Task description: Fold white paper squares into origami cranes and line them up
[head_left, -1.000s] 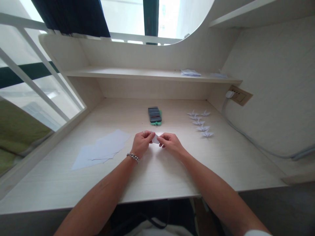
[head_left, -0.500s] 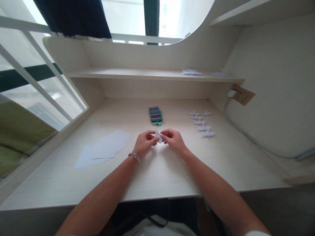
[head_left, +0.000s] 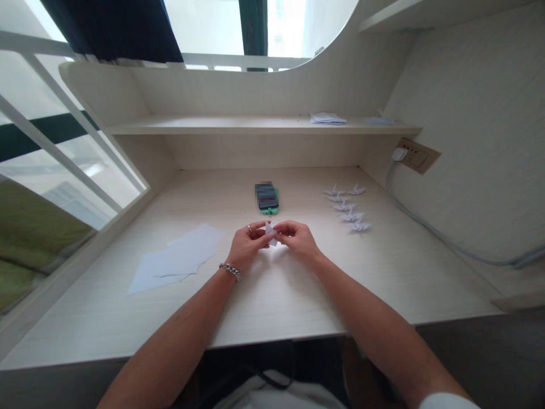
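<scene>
A small folded piece of white paper is pinched between both hands just above the desk. My left hand, with a ring and a metal bracelet, grips its left side with closed fingers. My right hand pinches its right side, fingertips close to those of the left. Most of the paper is hidden by the fingers.
Loose white sheets lie to the left. A phone in a green case rests behind the hands. Several folded paper cranes sit in a row at the right. A cable runs from a wall socket. Papers lie on the shelf.
The hands have drawn closer together and the paper has been folded smaller and turned upright between the fingertips. The view has shifted slightly.
</scene>
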{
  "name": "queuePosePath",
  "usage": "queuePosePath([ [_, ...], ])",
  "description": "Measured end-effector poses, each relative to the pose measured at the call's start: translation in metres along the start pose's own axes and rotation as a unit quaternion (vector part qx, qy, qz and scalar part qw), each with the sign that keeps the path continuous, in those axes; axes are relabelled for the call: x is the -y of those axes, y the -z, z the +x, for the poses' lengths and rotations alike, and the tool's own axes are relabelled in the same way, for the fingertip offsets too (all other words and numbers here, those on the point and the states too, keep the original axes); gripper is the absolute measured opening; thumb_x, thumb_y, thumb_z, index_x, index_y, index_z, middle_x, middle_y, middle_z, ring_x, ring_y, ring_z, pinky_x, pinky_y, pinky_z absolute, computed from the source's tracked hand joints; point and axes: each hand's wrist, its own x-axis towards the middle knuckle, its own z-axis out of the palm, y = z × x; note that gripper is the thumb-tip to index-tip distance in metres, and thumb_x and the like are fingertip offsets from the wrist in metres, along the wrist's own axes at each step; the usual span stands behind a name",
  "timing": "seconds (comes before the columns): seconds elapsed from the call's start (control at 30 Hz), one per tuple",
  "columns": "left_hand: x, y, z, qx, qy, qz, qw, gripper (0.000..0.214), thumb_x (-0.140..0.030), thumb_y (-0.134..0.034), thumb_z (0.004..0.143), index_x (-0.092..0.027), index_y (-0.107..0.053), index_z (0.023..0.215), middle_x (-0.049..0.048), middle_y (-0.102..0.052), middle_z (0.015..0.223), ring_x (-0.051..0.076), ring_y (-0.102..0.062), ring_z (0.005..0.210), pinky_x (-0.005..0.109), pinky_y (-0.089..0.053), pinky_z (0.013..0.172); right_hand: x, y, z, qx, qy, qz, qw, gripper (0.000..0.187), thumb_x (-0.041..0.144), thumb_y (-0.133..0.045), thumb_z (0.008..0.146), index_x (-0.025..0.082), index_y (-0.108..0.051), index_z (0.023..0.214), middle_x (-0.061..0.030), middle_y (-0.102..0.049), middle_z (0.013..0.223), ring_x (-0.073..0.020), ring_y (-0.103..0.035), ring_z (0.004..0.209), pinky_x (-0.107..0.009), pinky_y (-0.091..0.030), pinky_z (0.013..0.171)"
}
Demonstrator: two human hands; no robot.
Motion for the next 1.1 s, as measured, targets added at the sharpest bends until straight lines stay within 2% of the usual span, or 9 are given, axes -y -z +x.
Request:
queuePosePath([
  [0.2, -0.002, 0.003, -0.001, 0.067, 0.018, 0.002, 0.998, 0.052, -0.036, -0.084, 0.061, -0.014, -0.069, 0.106, 0.0063, -0.073, 0.079, 0.014, -0.065, 0.065, 0.024, -0.051, 0.058, 0.003, 0.002, -0.001, 0.047, -0.034, 0.022, 0.998, 0.030, 0.036, -0.081, 0.058, 0.015, -0.064, 0.073, -0.0009, -0.066, 0.068, -0.0132, -0.061, 0.063, -0.027, -0.048, 0.064],
  [0.3, -0.002, 0.003, -0.001, 0.065, 0.046, -0.030, 0.996, 0.047, -0.037, -0.084, 0.061, -0.016, -0.070, 0.100, 0.0046, -0.072, 0.080, 0.013, -0.065, 0.064, 0.022, -0.051, 0.057, 0.006, 0.003, -0.002, 0.062, -0.049, 0.012, 0.997, 0.028, 0.036, -0.079, 0.061, 0.015, -0.064, 0.071, 0.0006, -0.063, 0.065, -0.0112, -0.057, 0.059, -0.025, -0.045, 0.059],
  [0.47, -0.005, 0.002, -0.001, 0.053, 0.070, -0.081, 0.993, 0.037, -0.046, -0.080, 0.065, -0.015, -0.065, 0.078, 0.0005, -0.065, 0.068, 0.013, -0.064, 0.062, 0.026, -0.055, 0.059, 0.007, 0.003, -0.005, 0.100, -0.078, 0.042, 0.991, 0.026, 0.036, -0.076, 0.064, 0.015, -0.062, 0.073, 0.0023, -0.060, 0.066, -0.0102, -0.055, 0.059, -0.023, -0.045, 0.057],
  [0.53, -0.006, 0.002, 0.000, 0.039, 0.064, -0.075, 0.994, 0.038, -0.045, -0.081, 0.063, -0.014, -0.064, 0.076, 0.0003, -0.065, 0.066, 0.013, -0.063, 0.060, 0.028, -0.055, 0.060, 0.007, 0.005, -0.005, 0.108, -0.077, 0.049, 0.990, 0.027, 0.036, -0.076, 0.065, 0.016, -0.061, 0.074, 0.0022, -0.060, 0.068, -0.0105, -0.056, 0.061, -0.023, -0.046, 0.058],
  [0.6, -0.004, 0.002, 0.002, -0.003, 0.043, -0.047, 0.998, 0.038, -0.045, -0.082, 0.061, -0.013, -0.066, 0.075, 0.0013, -0.066, 0.066, 0.013, -0.063, 0.059, 0.028, -0.056, 0.060, 0.007, 0.007, -0.006, 0.118, -0.068, 0.046, 0.990, 0.028, 0.038, -0.076, 0.065, 0.016, -0.061, 0.076, 0.0011, -0.061, 0.072, -0.0112, -0.057, 0.065, -0.024, -0.047, 0.059],
  [0.7, -0.001, 0.004, 0.004, -0.078, -0.010, 0.015, 0.997, 0.038, -0.045, -0.080, 0.063, -0.012, -0.068, 0.077, 0.0030, -0.068, 0.066, 0.015, -0.064, 0.059, 0.029, -0.056, 0.060, 0.009, 0.009, -0.005, 0.142, -0.053, 0.023, 0.988, 0.029, 0.039, -0.075, 0.067, 0.017, -0.062, 0.079, -0.0014, -0.062, 0.080, -0.0130, -0.059, 0.072, -0.024, -0.049, 0.061],
  [0.77, 0.001, 0.006, 0.005, -0.106, -0.051, 0.060, 0.991, 0.036, -0.045, -0.077, 0.066, -0.012, -0.069, 0.079, 0.0038, -0.069, 0.067, 0.015, -0.064, 0.060, 0.028, -0.056, 0.059, 0.010, 0.008, -0.005, 0.151, -0.059, 0.002, 0.987, 0.029, 0.041, -0.072, 0.069, 0.017, -0.063, 0.082, -0.0021, -0.062, 0.081, -0.0134, -0.058, 0.073, -0.023, -0.049, 0.059],
  [0.93, 0.003, 0.006, 0.005, -0.141, -0.114, 0.116, 0.976, 0.029, -0.041, -0.071, 0.074, -0.014, -0.071, 0.083, 0.0034, -0.070, 0.071, 0.015, -0.064, 0.062, 0.028, -0.057, 0.057, 0.010, -0.001, -0.005, 0.108, -0.076, -0.062, 0.989, 0.028, 0.044, -0.066, 0.075, 0.017, -0.062, 0.081, 0.0001, -0.059, 0.069, -0.0122, -0.055, 0.062, -0.022, -0.045, 0.052],
  [1.1, 0.001, 0.004, 0.005, -0.124, -0.102, 0.074, 0.984, 0.032, -0.041, -0.074, 0.072, -0.014, -0.069, 0.088, 0.0040, -0.070, 0.074, 0.016, -0.066, 0.066, 0.029, -0.058, 0.062, 0.006, -0.007, -0.006, 0.065, -0.073, -0.040, 0.994, 0.020, 0.030, -0.071, 0.067, 0.017, -0.056, 0.073, 0.0018, -0.061, 0.065, -0.0114, -0.056, 0.059, -0.022, -0.044, 0.053],
])
